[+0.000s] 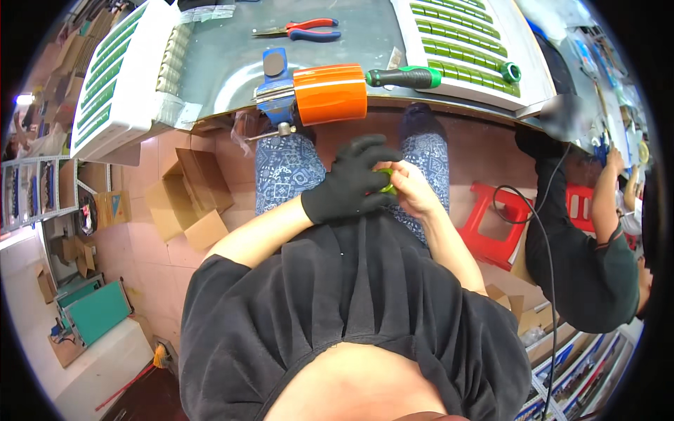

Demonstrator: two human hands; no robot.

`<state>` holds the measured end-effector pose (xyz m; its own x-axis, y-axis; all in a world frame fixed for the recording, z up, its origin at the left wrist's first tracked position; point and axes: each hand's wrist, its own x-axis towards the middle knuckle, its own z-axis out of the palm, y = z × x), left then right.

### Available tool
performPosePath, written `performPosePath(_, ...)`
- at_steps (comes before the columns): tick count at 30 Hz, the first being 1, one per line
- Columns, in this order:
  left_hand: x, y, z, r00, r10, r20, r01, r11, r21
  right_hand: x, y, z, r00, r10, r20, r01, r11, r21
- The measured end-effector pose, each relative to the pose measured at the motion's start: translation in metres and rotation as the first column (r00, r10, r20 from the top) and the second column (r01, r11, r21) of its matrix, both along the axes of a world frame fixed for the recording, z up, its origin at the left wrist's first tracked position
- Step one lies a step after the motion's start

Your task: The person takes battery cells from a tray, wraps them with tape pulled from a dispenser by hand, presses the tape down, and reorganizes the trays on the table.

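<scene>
Over my lap, my left hand wears a black glove and closes round a small green round part. My bare right hand pinches that same part from the right, its fingertips meeting the glove. Most of the part is covered by fingers, so its full shape is hidden. Just beyond my hands, a blue vise at the bench edge has an orange cylinder at its jaws. A screwdriver with a green and black handle lies by the cylinder's right end.
Red and blue pliers lie on the grey bench. A white tray at right carries rows of green parts, with one loose green ring. Another white tray is at left. Cardboard box, red stool and a co-worker flank me.
</scene>
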<state>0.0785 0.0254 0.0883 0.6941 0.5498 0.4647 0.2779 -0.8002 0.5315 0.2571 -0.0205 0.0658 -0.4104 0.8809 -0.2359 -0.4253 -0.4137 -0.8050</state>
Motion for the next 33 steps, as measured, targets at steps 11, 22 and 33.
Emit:
performPosePath(11,0.008,-0.002,-0.009,0.998,-0.069,-0.003,0.069,0.998,0.013,0.022,-0.004,-0.020,0.992,0.124,-0.008,-0.123,0.978,-0.166)
performPosePath(22,-0.020,-0.030,0.004,0.998,0.052,0.027,-0.055,0.990,0.129,0.077,0.055,0.101,0.800,-0.563,0.207,0.305,0.680,0.667)
performPosePath(33,-0.103,-0.035,-0.067,0.959,0.284,0.011,-0.264,0.905,-0.332,0.115,0.385,0.094,-0.185,-0.698,0.692,-0.136,0.715,0.686)
